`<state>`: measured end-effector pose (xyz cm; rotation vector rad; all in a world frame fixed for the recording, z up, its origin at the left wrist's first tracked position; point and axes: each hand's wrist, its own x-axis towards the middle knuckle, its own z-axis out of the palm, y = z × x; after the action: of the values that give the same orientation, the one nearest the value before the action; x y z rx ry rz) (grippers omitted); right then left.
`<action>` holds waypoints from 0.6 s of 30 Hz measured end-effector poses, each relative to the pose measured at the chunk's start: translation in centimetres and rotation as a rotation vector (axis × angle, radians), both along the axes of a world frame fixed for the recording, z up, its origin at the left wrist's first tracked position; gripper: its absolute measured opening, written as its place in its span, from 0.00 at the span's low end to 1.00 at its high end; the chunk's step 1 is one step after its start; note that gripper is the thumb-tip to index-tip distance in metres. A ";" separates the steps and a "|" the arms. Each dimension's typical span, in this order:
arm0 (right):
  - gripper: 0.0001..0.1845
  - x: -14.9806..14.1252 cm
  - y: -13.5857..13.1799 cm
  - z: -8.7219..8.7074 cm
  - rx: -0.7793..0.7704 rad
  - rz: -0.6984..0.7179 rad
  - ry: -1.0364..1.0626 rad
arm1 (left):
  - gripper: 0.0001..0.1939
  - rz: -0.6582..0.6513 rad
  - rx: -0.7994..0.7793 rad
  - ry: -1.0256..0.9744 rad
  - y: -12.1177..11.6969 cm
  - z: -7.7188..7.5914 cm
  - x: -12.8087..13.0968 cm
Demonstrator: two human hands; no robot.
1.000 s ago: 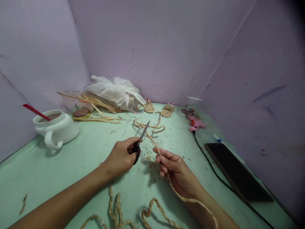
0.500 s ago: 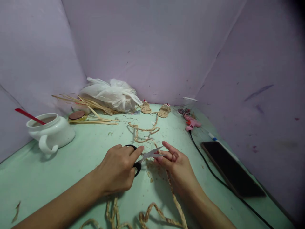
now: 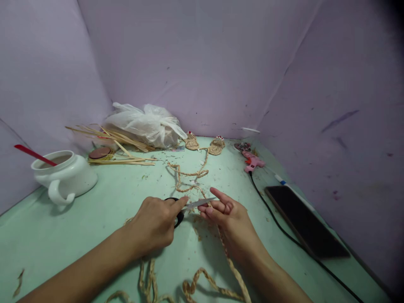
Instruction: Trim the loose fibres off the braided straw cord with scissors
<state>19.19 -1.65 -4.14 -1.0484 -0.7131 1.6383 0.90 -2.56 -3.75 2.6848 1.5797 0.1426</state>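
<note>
My left hand [image 3: 159, 221] is closed round the black handles of a pair of scissors [image 3: 198, 203]. The blades point right, nearly together, and their tips reach the fingers of my right hand [image 3: 229, 214]. Between thumb and fingers that hand pinches a braided straw cord [image 3: 234, 269], with the index finger stretched out. From the pinch the cord runs down toward me and lies in loops at the front edge of the view. Beyond my hands more thin cord [image 3: 189, 173] winds back to two small woven slippers [image 3: 216, 145] by the wall.
On the left stands a white pot [image 3: 72, 174] with a red stick in it. Straw strips [image 3: 126, 141] and a white plastic bag [image 3: 145, 124] lie behind. A pink glue gun [image 3: 253, 162], its black cord, a pen and a phone [image 3: 304, 223] are at right.
The scissor blades have closed from wide apart to nearly together at my right fingers. My right hand keeps its pinch on the cord. The view has shifted slightly.
</note>
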 end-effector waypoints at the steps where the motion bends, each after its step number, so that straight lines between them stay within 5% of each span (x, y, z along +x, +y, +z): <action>1: 0.48 0.1 0.1 0.0 -0.012 -0.001 0.012 | 0.29 0.022 -0.021 -0.051 0.1 0.1 -0.1; 5: 0.41 0.3 0.2 0.1 -0.035 -0.010 0.049 | 0.26 0.062 -0.036 -0.172 0.2 0.9 0.0; 13: 0.40 0.2 0.1 0.2 0.003 0.010 0.049 | 0.27 0.010 0.092 0.035 0.2 -0.2 0.3; 18: 0.32 0.3 0.2 0.3 -0.034 0.011 0.046 | 0.25 0.137 0.067 -0.258 0.6 -0.7 -0.4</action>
<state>19.52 -1.43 -3.82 -1.0295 -0.6637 1.6838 0.54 -1.91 -4.47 2.4790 1.7001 0.5296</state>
